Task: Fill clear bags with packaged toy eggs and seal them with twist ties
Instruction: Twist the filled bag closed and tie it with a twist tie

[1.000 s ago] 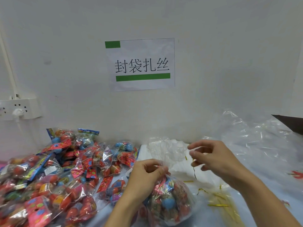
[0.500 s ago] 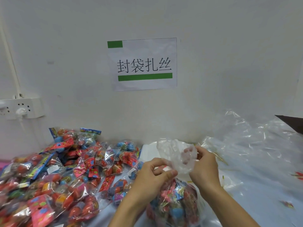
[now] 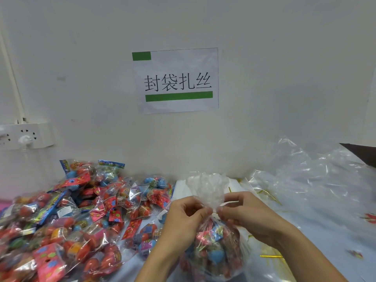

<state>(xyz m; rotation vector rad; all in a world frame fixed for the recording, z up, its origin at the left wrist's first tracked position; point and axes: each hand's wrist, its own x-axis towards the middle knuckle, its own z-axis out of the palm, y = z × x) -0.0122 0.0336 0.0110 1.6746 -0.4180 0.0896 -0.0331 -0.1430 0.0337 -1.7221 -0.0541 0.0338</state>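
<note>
Pinching the filled clear bag (image 3: 213, 249) at its gathered neck, our left hand (image 3: 186, 217) and right hand (image 3: 247, 212)—apart a second ago—are twisting on the gold twist tie (image 3: 227, 204)—sealing has begun.

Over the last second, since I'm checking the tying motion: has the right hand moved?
Yes. The right hand has come in leftward, away from the empty clear bags, and now pinches the filled bag at its neck opposite the left hand.

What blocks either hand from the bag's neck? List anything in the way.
Nothing visible. The left hand and right hand both already pinch the gathered neck of the filled clear bag, with a gold twist tie at the neck beside the right fingers.
</note>
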